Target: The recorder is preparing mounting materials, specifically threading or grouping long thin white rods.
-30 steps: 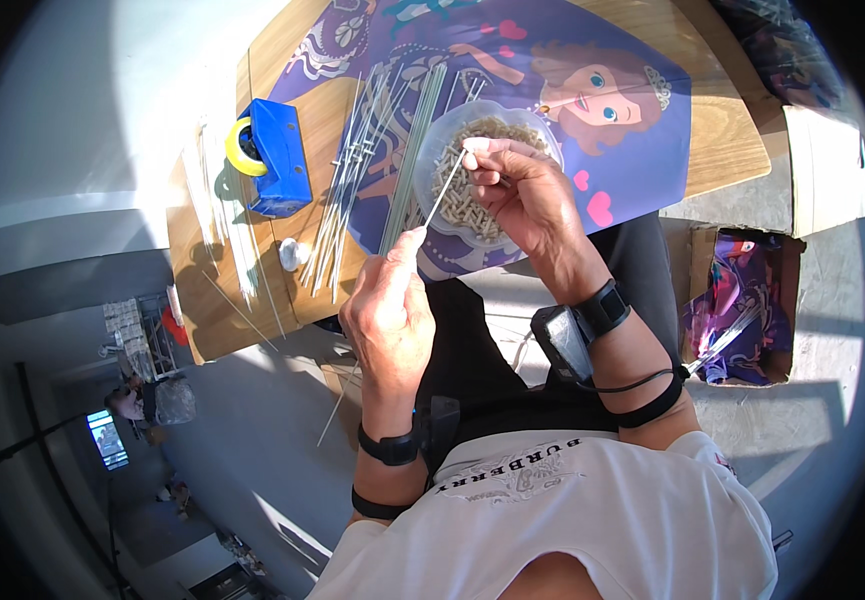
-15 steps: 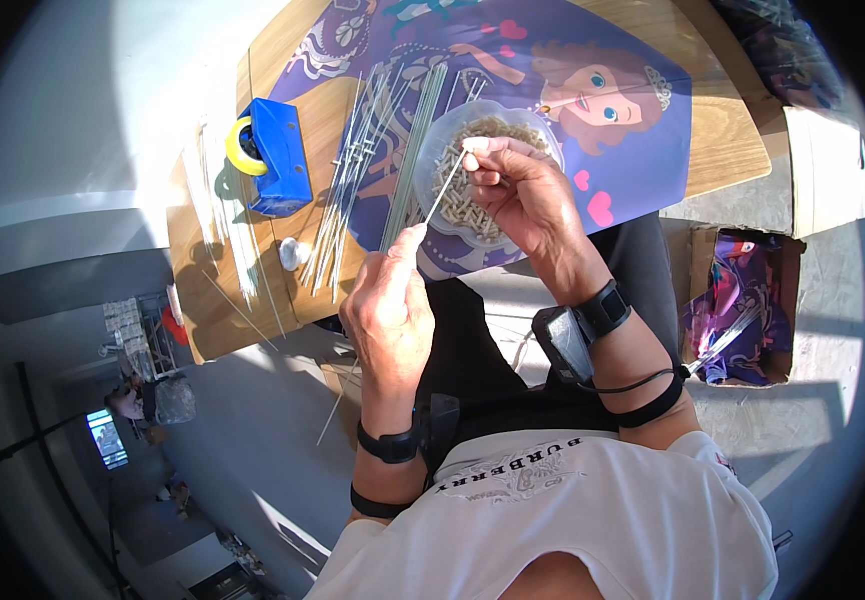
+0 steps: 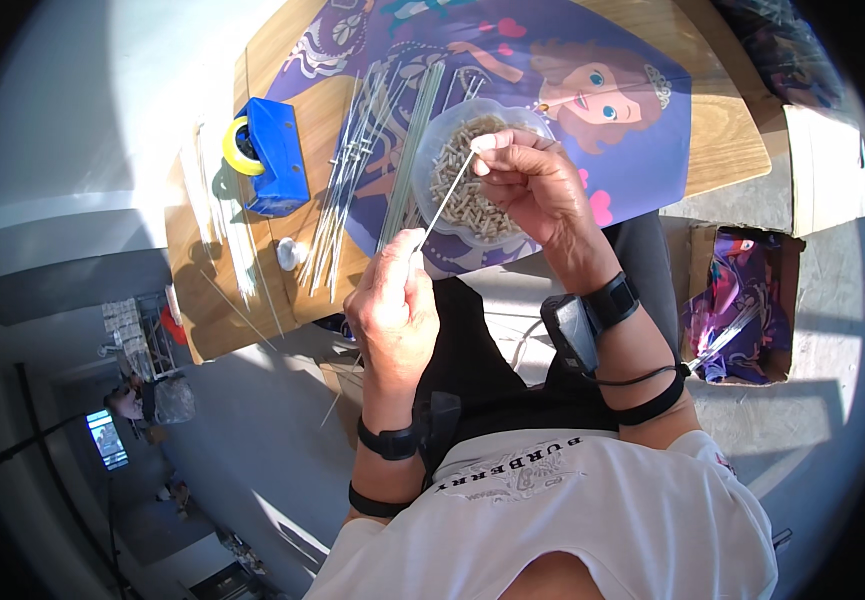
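A thin white rod slants between my two hands. My left hand is closed around its lower part, and my right hand pinches its upper end. Whether a small piece sits at that end is hidden by the fingertips. Under my right hand stands a translucent bowl with a wavy rim, holding many short beige tube pieces. Left of the bowl lies a bundle of pale rods. Farther left are loose white rods, several with small joint pieces partway along.
A blue tape dispenser with yellow tape stands at the table's left, beside more white rods. A purple printed sheet covers much of the wooden table. On the floor at right sits an open carton with purple sheets.
My right hand has shifted slightly right, with the rod's upper end still in its fingers. My left hand has moved a little right and down. More of the bowl's contents shows.
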Action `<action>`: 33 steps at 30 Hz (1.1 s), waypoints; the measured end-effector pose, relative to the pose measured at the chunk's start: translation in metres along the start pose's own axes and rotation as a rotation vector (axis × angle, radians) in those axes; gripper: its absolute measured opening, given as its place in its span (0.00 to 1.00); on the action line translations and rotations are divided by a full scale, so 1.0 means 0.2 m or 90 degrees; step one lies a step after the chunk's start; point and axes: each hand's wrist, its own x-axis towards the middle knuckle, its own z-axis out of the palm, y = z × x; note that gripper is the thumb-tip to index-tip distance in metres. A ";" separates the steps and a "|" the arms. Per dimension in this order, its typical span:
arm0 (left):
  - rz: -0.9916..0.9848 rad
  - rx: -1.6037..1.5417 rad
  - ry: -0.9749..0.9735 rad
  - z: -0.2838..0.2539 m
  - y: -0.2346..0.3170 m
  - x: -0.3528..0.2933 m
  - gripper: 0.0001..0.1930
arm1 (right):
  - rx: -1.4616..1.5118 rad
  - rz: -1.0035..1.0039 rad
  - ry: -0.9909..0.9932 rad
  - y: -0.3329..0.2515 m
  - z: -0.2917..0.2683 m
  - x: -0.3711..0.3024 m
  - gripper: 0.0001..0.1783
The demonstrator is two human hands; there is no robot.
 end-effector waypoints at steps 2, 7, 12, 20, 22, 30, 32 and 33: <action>-0.120 -0.094 -0.025 0.01 -0.01 -0.02 0.14 | 0.045 0.032 -0.010 -0.01 -0.02 0.00 0.03; -0.127 -0.152 -0.049 0.01 0.01 0.01 0.09 | 0.124 0.139 -0.070 -0.01 -0.03 0.01 0.03; -0.126 -0.162 -0.011 0.03 0.03 0.09 0.08 | -0.161 0.127 -0.036 0.01 0.09 -0.04 0.03; -0.156 -0.213 -0.083 0.06 -0.07 0.12 0.07 | -0.177 0.039 0.010 -0.01 0.06 -0.02 0.04; -0.130 -0.227 -0.059 0.13 -0.09 0.13 0.06 | -0.229 0.030 -0.012 0.03 0.07 -0.02 0.04; -0.134 0.043 -0.017 0.26 -0.62 0.34 0.04 | -0.022 -0.030 0.134 0.09 0.11 -0.01 0.07; -0.136 0.112 -0.017 0.29 -0.75 0.35 0.04 | 0.007 -0.032 0.159 0.08 0.14 -0.01 0.08; -0.135 0.112 -0.017 0.30 -0.77 0.34 0.04 | 0.034 -0.038 0.188 0.07 0.15 0.00 0.09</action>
